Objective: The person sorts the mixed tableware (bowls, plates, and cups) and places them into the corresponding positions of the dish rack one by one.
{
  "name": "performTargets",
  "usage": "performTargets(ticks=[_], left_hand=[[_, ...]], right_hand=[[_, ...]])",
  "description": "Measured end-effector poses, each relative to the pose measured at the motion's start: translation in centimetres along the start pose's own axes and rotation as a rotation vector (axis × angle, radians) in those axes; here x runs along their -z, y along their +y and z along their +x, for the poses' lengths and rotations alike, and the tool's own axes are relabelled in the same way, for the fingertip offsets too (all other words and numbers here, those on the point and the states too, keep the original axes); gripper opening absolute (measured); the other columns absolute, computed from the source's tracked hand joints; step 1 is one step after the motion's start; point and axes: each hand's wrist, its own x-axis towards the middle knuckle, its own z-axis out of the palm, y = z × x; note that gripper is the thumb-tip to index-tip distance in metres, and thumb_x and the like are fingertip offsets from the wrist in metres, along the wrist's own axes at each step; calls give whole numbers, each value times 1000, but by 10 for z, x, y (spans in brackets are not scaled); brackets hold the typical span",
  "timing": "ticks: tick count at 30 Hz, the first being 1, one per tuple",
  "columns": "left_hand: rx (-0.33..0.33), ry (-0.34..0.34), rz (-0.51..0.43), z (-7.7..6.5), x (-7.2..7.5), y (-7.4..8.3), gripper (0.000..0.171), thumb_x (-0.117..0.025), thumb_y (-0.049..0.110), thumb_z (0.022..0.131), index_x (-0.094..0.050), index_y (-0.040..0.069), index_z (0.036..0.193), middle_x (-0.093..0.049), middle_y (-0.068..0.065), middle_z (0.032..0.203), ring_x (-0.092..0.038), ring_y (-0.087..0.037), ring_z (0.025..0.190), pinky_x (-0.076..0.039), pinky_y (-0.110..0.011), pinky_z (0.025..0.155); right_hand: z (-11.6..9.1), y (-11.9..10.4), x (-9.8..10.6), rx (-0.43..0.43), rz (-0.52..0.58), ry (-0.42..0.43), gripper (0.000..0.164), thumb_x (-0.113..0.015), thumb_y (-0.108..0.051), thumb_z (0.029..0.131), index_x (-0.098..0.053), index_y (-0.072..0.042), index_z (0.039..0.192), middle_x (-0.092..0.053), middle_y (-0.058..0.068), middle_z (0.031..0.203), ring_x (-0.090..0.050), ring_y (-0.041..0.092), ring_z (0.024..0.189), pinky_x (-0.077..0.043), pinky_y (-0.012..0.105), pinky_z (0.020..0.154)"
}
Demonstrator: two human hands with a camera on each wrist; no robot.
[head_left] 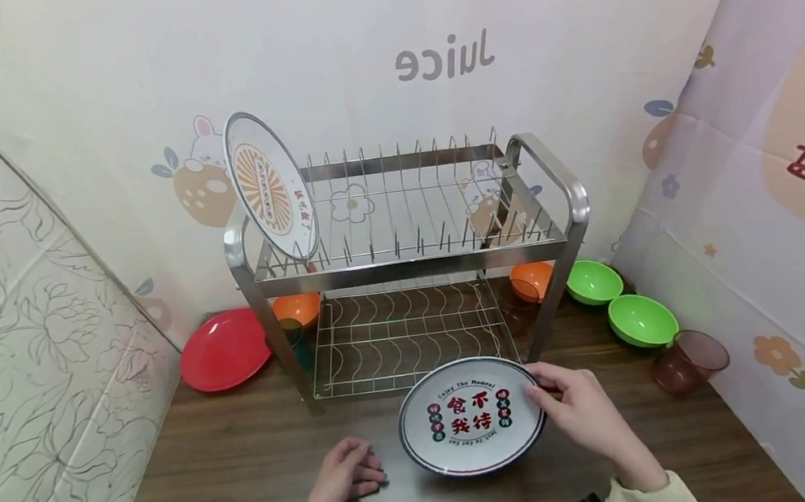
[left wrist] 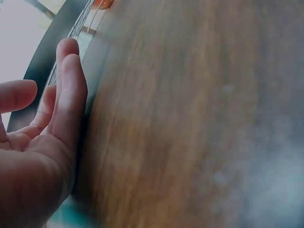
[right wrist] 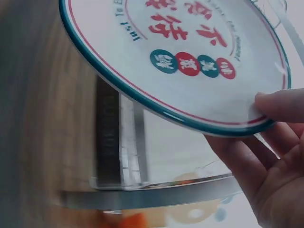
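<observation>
My right hand (head_left: pixel 576 404) pinches the right rim of a white plate (head_left: pixel 476 448), thumb on the upper face and fingers beneath. The plate has a dark green edge, a thin red ring and printed lettering; it is tilted in front of the dish rack's lower shelf. In the right wrist view the thumb (right wrist: pixel 280 105) presses on the plate's rim. My left hand (head_left: pixel 341 474) rests on the table to the left of the plate, its fingers loosely bent and holding nothing. A two-tier metal dish rack (head_left: pixel 412 268) stands behind both hands.
Another printed plate (head_left: pixel 270 185) stands upright at the rack's upper left end. A red plate (head_left: pixel 225 351), an orange bowl (head_left: pixel 296 307) and a dark teal cup (head_left: pixel 298 345) are at left. Right of the rack are green bowls (head_left: pixel 643 320) and a reddish-brown cup (head_left: pixel 688 362).
</observation>
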Motion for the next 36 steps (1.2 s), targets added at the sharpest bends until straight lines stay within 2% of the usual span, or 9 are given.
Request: performTargets(ticks=[5, 9, 11, 14, 18, 23, 29, 36], left_hand=[[15, 17, -5, 2, 0, 0, 35, -51, 24, 103, -50, -9, 117, -65, -12, 88, -71, -25, 79, -59, -34, 67], [21, 20, -2, 3, 1, 0, 35, -51, 24, 103, -51, -9, 116, -65, -11, 87, -71, -24, 78, -59, -33, 67], [21, 21, -1, 3, 1, 0, 35, -51, 23, 104, -51, -10, 116, -65, -11, 88, -71, -24, 79, -59, -33, 68], [23, 24, 0, 3, 1, 0, 34, -50, 22, 104, -50, -10, 116, -66, -12, 89, -71, -24, 81, -59, -33, 70], [26, 25, -9, 4, 0, 0, 34, -50, 23, 104, -50, -10, 115, -68, -12, 91, -72, -24, 83, -59, -33, 71], [47, 18, -27, 4, -1, -2, 33, -49, 23, 104, -50, -8, 114, -68, -11, 91, -72, -24, 84, -59, -34, 71], [58, 12, -28, 5, -1, -2, 31, -49, 23, 104, -50, -7, 114, -68, -11, 90, -72, -25, 84, -59, -34, 71], [68, 14, -24, 6, 1, -1, 31, -49, 23, 105, -51, -6, 114, -67, -11, 89, -72, -24, 82, -59, -34, 70]], right_hand=[[11, -18, 12, 176, -150, 50, 22, -74, -2, 88, -74, -16, 105, -72, 0, 87, -60, 4, 65, -51, 22, 53], [22, -33, 19, 316, -175, 62, 32, -75, 4, 85, -74, -22, 105, -72, -8, 88, -61, 5, 66, -49, 19, 53], [28, -41, 22, 397, -178, 68, 37, -75, 6, 83, -74, -23, 106, -72, -10, 91, -64, 5, 71, -50, 17, 58], [36, -54, 25, 533, -180, 92, 41, -74, 10, 81, -75, -22, 107, -73, -10, 96, -67, 7, 79, -51, 15, 67], [49, -72, 28, 728, -154, 149, 43, -67, 15, 79, -76, -17, 106, -74, -5, 100, -69, 10, 86, -52, 17, 77], [61, -94, 31, 913, -122, 179, 33, -55, 9, 86, -76, -11, 103, -75, 1, 99, -71, 18, 88, -53, 23, 87], [71, -125, 40, 1062, -106, 182, 25, -50, -2, 100, -74, -7, 98, -74, 8, 95, -72, 23, 86, -53, 31, 91], [79, -156, 50, 1146, -39, 192, 20, -56, -1, 99, -75, -4, 94, -75, 11, 94, -72, 23, 89, -52, 38, 94]])
